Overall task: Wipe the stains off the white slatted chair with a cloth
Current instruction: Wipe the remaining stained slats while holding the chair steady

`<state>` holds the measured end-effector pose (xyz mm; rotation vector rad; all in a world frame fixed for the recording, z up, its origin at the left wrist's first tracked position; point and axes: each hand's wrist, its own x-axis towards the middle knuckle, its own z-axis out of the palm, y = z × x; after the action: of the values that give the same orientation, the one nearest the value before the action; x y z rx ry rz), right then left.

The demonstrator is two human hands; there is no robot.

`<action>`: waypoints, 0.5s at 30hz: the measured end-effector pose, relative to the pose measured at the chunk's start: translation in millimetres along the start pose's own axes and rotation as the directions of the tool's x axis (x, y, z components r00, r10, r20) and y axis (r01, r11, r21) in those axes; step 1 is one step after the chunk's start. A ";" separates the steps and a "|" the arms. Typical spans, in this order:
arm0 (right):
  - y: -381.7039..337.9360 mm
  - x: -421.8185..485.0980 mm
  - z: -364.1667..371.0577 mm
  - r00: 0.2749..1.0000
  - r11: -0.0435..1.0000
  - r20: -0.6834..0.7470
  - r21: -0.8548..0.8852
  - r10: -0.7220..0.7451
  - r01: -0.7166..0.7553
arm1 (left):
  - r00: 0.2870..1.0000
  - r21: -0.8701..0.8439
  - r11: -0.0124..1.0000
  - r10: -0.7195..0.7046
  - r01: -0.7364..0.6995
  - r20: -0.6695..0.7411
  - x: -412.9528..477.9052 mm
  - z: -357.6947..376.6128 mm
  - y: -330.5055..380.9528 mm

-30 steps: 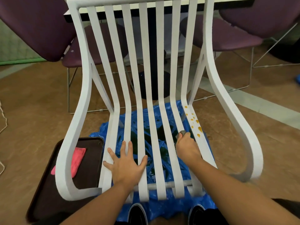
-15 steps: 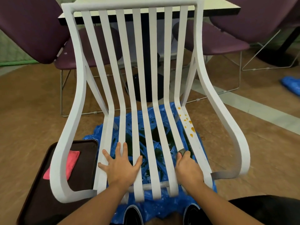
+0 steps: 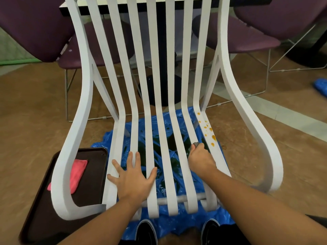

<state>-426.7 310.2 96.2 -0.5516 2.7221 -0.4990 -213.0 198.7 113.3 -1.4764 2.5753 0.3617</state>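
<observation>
Containers: one dark brown tray on the floor left of the chair, holding one pink cloth. The chair's left armrest loop hides part of both.

White slatted chair stands on a blue plastic sheet right in front of us. Dark green patches show on the sheet between the slats.

Counts:
- 7 slats between 2 side frames.
- Orange stains: a scatter of small spots, all on the rightmost slat, from the seat bend forward.
- 2 black shoes at the bottom edge.
- 1 table behind, purple chairs on both sides of it.

Left hand: flat on the left slats, fingers spread apart.

Right hand: fist curled round a grey piece, only its tip showing. We can't tell what it is. The fist sits just short of the nearest stain, not touching.
</observation>
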 end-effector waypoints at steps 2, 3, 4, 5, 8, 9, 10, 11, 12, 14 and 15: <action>-10.0 13.4 -2.5 1.000 0.999 0.013 0.034 0.021 -0.021 | 1.000 0.001 1.000 -0.001 0.001 0.000 0.8 0.1 -1.0; -14.6 19.8 -3.6 1.000 0.999 0.018 0.038 0.023 -0.024 | 1.000 0.000 1.000 0.001 -0.001 -0.001 1.5 0.0 -1.3; -18.4 27.1 -3.1 1.000 0.999 0.025 0.032 0.015 -0.016 | 1.000 -0.004 1.000 0.001 -0.001 0.003 2.3 0.9 -1.8; -21.9 33.5 -4.0 1.000 1.000 0.027 0.027 0.015 -0.016 | 1.000 -0.008 1.000 0.003 -0.003 0.005 2.7 1.1 -1.9; -30.2 57.5 -2.2 0.999 1.000 0.042 0.006 0.015 -0.015 | 1.000 -0.011 1.000 0.007 -0.007 0.006 2.1 2.1 -2.1; -34.9 66.6 -2.0 0.998 1.000 0.059 0.008 0.018 -0.018 | 1.000 -0.007 1.000 0.005 -0.005 0.009 2.6 2.9 -2.6; -39.2 74.0 -3.4 0.997 1.000 0.075 0.003 0.024 -0.024 | 1.000 -0.003 1.000 0.005 -0.005 0.010 2.0 2.8 -2.5; -44.5 82.8 -3.5 0.995 0.999 0.094 -0.002 0.042 -0.042 | 1.000 0.002 1.000 0.005 -0.005 0.012 2.7 3.2 -2.5; -48.8 92.0 -3.9 0.991 0.998 0.117 -0.005 0.062 -0.062 | 1.000 0.007 1.000 0.003 -0.003 0.017 2.2 2.7 -2.2; -57.7 109.1 -3.8 0.984 0.996 0.152 0.010 0.090 -0.093 | 1.000 0.016 1.000 0.001 -0.001 0.024 2.6 2.8 -2.1; -61.4 116.4 -5.1 0.983 0.994 0.157 0.026 0.098 -0.103 | 1.000 0.014 1.000 0.000 -0.001 0.025 2.1 2.8 -1.9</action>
<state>-511.3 209.2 97.5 -0.4228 2.5728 -0.4558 -212.4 196.8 109.9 -1.4573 2.5540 0.3585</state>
